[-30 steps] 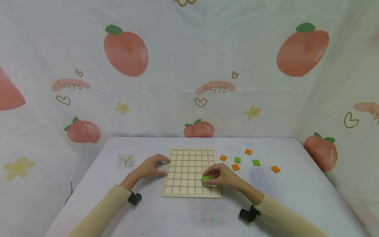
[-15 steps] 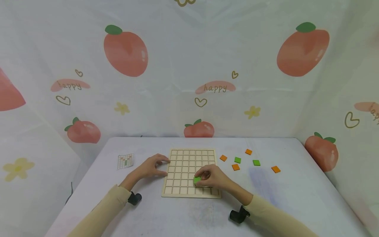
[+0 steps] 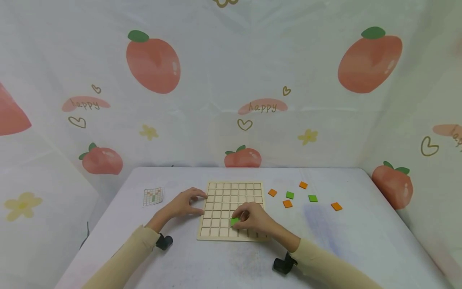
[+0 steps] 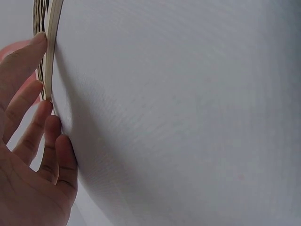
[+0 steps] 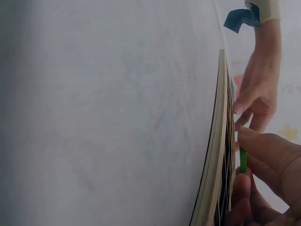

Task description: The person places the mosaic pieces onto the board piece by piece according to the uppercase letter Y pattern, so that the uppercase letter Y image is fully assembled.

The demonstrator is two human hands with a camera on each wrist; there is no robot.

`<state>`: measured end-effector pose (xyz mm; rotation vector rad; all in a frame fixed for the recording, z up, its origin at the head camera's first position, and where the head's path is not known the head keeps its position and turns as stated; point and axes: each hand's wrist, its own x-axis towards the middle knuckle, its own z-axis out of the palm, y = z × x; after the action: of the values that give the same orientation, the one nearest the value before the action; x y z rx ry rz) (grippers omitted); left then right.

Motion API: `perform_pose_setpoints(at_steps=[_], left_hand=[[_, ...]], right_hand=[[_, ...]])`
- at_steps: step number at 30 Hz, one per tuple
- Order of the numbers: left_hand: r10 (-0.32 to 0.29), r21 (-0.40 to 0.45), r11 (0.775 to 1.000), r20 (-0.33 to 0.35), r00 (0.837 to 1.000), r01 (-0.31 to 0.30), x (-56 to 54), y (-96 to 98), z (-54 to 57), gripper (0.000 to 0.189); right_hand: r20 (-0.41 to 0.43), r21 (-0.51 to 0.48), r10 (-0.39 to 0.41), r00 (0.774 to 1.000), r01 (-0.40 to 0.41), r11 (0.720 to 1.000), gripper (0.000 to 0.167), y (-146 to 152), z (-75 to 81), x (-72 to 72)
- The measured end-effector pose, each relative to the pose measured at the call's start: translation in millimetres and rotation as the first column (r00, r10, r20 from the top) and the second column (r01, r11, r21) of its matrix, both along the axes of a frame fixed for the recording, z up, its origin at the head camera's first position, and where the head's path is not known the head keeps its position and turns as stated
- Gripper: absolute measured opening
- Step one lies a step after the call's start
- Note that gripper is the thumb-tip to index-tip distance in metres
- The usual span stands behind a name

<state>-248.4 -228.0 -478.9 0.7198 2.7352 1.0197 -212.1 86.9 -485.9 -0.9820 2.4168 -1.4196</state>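
Observation:
A pale wooden grid board (image 3: 225, 202) with raised square cells lies flat on the white table. Thumb and fingers of my right hand (image 3: 254, 218) pinch a small green square tile (image 3: 234, 221) over the lower middle of the grid. From the right wrist view the tile (image 5: 242, 160) shows edge-on between thumb and fingers, close over the board. My left hand (image 3: 183, 203) rests at the board's left edge, its fingers extended and spread. In the left wrist view the fingertips (image 4: 43, 36) touch the wooden rim (image 4: 52, 42).
Right of the board lie loose tiles: several orange ones (image 3: 287, 204) and two green ones (image 3: 313, 198). A small printed grid card (image 3: 153, 196) lies at the left on the table (image 3: 231, 269). Behind hangs a peach-patterned cloth (image 3: 202, 80).
My right hand has moved left across the board with the green tile pinched in it, from the right columns to the lower middle. The left hand has stayed at the board's edge.

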Motion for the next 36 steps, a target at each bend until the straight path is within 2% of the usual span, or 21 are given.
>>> perform_pose_setpoints(at_steps=[6, 14, 24, 30, 36], left_hand=[[-0.016, -0.006, 1.000, -0.037, 0.999, 0.016, 0.4, 0.0, 0.4, 0.051], [-0.031, 0.002, 1.000, -0.034, 0.999, 0.031, -0.2, 0.8, 3.9, 0.050], [-0.043, 0.026, 0.999, -0.032, 0.999, 0.044, 0.4, 0.0, 3.8, 0.050], [-0.041, 0.016, 0.999, -0.034, 0.999, 0.042, 0.4, -0.5, 4.1, 0.049], [-0.037, 0.014, 0.999, -0.027, 0.999, 0.037, -0.5, -0.6, 2.9, 0.050]], right_hand=[[-0.002, 0.024, -0.027, 1.000, 0.027, 0.999, 0.019, -5.8, 1.2, 1.7], [0.000, 0.044, -0.052, 0.999, 0.052, 0.998, 0.018, -7.2, 3.0, 2.6], [-0.048, 0.063, -0.028, 0.998, 0.031, 0.998, 0.017, -7.3, 1.5, 1.8], [-0.037, 0.061, -0.032, 0.999, 0.034, 0.998, 0.017, -7.8, 2.5, 2.5], [0.015, 0.032, -0.010, 1.000, 0.010, 0.999, 0.018, -5.7, 4.1, 1.7]])
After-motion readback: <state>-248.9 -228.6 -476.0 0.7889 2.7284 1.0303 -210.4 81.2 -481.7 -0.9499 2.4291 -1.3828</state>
